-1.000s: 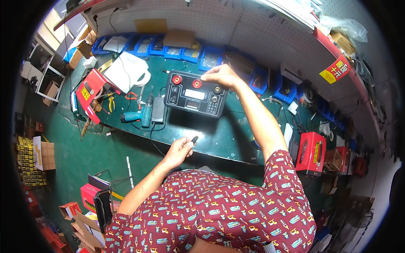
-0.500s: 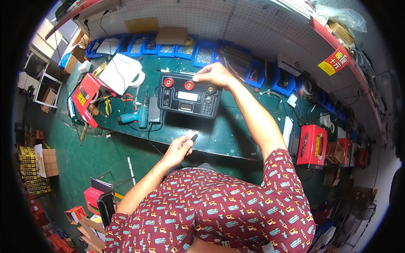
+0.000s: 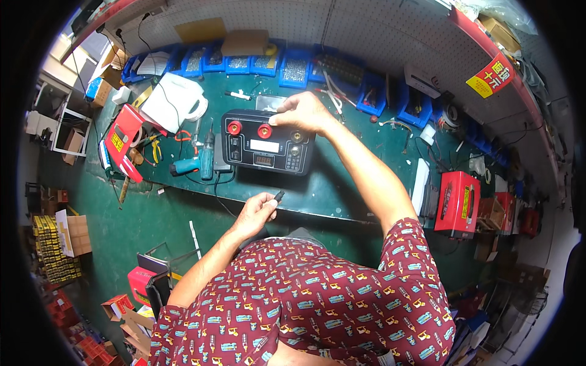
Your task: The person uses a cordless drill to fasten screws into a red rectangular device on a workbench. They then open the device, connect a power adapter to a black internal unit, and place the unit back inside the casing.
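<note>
A black box-shaped device (image 3: pixel 267 150) with two red round terminals, a small white display and buttons lies face up on the green workbench (image 3: pixel 342 189). My right hand (image 3: pixel 302 113) rests on its far right top edge, fingers curled around the rim. My left hand (image 3: pixel 256 210) hovers by the bench's front edge and pinches a small black plug (image 3: pixel 279 196) on a thin dark cable that runs back toward the device.
A teal cordless drill (image 3: pixel 194 163), pliers and a red case (image 3: pixel 124 139) lie left of the device, beside a white jug (image 3: pixel 174 105). Blue parts bins (image 3: pixel 262 64) line the back wall. A red box (image 3: pixel 456 203) stands at the right. Cartons and boxes crowd the floor at left.
The view has shifted slightly, so the device sits lower in the picture. Both hands keep their grips; my left hand stays at the bench edge with the plug.
</note>
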